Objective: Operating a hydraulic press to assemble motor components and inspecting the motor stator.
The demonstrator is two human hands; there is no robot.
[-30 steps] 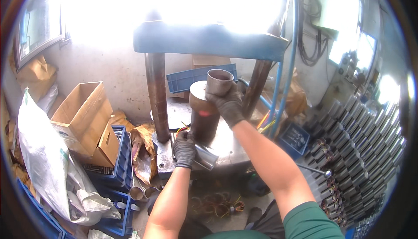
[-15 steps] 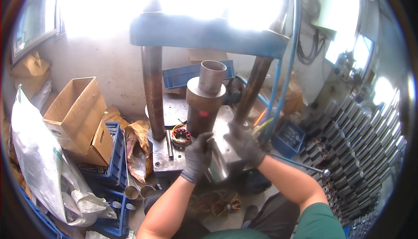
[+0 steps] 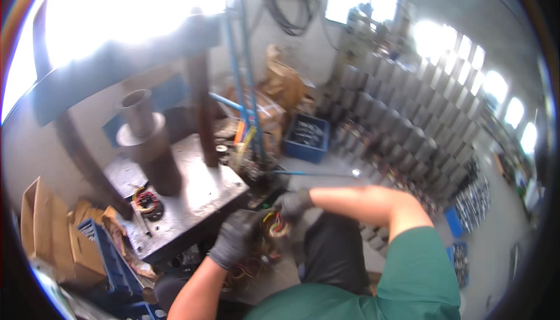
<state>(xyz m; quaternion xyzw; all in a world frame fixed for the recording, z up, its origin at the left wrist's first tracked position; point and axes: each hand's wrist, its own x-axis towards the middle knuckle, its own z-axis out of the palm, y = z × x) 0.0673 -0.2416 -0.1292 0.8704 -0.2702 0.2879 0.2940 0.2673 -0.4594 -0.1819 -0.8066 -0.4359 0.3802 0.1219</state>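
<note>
Both my gloved hands are low beside the front right corner of the press bed. A wound motor stator (image 3: 276, 227) with red and yellow lead wires is between them, partly covered by the gloves. My left hand (image 3: 234, 238) is closed at its left side. My right hand (image 3: 293, 204) has curled fingers at its upper right edge, slightly blurred. Another stator (image 3: 149, 204), with red windings, lies on the steel press bed (image 3: 195, 206) next to a thin rod (image 3: 142, 224). Behind it stands a thick steel cylinder (image 3: 157, 159) with a narrower tube (image 3: 136, 113) on top.
Press columns (image 3: 201, 110) rise from the bed. A blue bin (image 3: 307, 138) of metal parts sits beyond it, near a thin blue-handled rod (image 3: 315, 173). Stacked metal tubes (image 3: 402, 107) fill the right side. Cardboard boxes (image 3: 49, 232) stand at the left. More wired stators lie below my hands.
My view has swung right and my hands have moved off the press bed, down to its right. The shiny tube beneath them is no longer seen there; a wired stator is now between them.
</note>
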